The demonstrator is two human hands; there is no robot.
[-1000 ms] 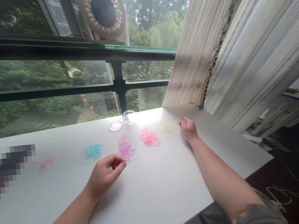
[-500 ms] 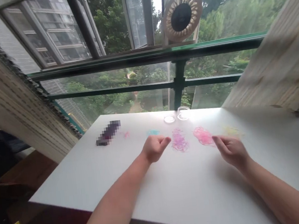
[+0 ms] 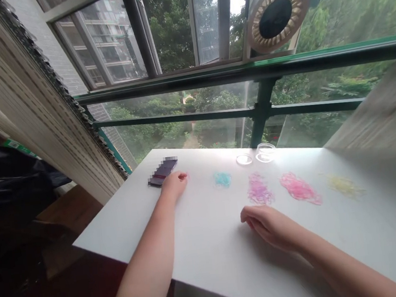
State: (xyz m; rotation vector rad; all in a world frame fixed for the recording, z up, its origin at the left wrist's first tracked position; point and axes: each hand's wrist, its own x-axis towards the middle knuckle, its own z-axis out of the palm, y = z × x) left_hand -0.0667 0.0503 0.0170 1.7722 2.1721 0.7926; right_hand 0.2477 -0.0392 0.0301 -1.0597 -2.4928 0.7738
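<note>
Where pink [image 3: 185, 175] lies, left hand [image 3: 174, 184] curls.

You've got a white table [image 3: 207, 241] w/ its far edge up against the window [image 3: 224, 132]. Dark green rails [image 3: 195, 117] run across the glass; trees & shrubs outside, plus a bldg [image 3: 107, 40] upper L. Daylight comes in, w/ glare near the table's far edge. A round fan-like unit [image 3: 275, 18] is up top, R of ctr. Striped curtains [image 3: 49, 102] hang both sides. Past the table's L edge you've a brown box-like item [image 3: 73, 212] & dark reddish floor [image 3: 102, 288].
</note>
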